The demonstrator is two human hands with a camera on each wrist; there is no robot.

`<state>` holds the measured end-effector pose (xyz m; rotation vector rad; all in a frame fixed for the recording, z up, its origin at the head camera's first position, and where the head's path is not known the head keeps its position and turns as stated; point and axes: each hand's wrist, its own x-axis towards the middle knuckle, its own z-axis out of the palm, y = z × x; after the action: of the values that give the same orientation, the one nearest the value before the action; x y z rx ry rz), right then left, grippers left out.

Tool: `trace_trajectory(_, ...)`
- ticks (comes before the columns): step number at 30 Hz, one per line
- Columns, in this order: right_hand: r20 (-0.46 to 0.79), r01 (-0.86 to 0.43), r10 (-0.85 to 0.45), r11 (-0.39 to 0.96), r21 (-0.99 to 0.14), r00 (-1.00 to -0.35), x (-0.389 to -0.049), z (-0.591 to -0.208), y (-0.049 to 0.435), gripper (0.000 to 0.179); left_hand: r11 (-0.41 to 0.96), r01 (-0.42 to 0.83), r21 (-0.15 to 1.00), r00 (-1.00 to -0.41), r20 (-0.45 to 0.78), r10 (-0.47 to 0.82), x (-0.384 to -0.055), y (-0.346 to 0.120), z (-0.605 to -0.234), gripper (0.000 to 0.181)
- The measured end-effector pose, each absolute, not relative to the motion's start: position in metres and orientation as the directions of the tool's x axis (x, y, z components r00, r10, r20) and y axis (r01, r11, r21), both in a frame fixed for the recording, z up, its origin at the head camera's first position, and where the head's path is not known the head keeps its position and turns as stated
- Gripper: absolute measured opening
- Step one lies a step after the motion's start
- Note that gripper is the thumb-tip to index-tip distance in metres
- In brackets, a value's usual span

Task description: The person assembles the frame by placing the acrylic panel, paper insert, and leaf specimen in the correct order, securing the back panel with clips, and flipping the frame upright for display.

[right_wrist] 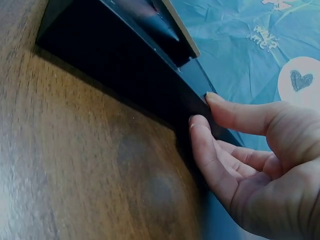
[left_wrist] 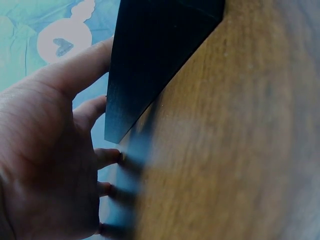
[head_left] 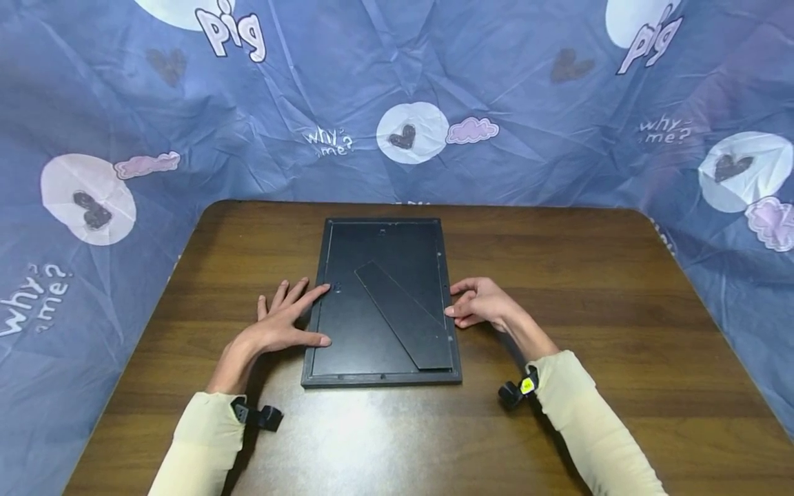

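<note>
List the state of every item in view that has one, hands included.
Picture frame: back side up on the table
Stand leg: slanted across the frame's back
Left hand: fingers spread, touching the frame's left edge
Right hand: pinching its right edge
Cloth: hanging, wrinkled

A picture frame [head_left: 350, 320] lies back side up on a table [head_left: 589, 289], slightly left of centre. On its back, the stand [head_left: 406, 324] slants from the far middle to the near right corner. A person's left hand [head_left: 282, 327] reaches over the left edge; the right hand [head_left: 486, 303] is at the right edge. Behind the table hangs a cloth [head_left: 267, 103].
</note>
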<state>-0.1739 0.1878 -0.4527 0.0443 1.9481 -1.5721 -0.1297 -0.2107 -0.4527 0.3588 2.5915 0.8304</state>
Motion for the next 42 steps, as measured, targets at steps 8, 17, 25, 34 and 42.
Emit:
trace_trajectory(8,-0.479,0.393,-0.342,0.293,-0.872,-0.808,-0.175,-0.454,0.19,0.059,0.791,0.127,0.598,-0.888,-0.286,0.359,-0.131,-0.211,-0.455,0.103)
trace_trajectory(17,-0.507,0.411,-0.288,0.334,-0.849,-0.813,-0.175,-0.453,0.187,0.058,0.795,0.127,0.593,-0.886,-0.292,0.36,-0.131,-0.212,-0.454,0.104)
trace_trajectory(25,-0.513,0.417,-0.233,0.359,-0.835,-0.826,-0.173,-0.453,0.185,0.054,0.794,0.135,0.593,-0.882,-0.292,0.369,-0.13,-0.211,-0.453,0.103)
trace_trajectory(34,-0.512,0.41,-0.173,0.414,-0.813,-0.841,-0.17,-0.45,0.176,0.05,0.774,0.15,0.615,-0.878,-0.277,0.391,-0.129,-0.212,-0.456,0.102)
trace_trajectory(42,-0.509,0.408,-0.164,0.418,-0.812,-0.845,-0.17,-0.449,0.172,0.05,0.777,0.151,0.611,-0.866,-0.297,0.402,-0.129,-0.218,-0.455,0.101)
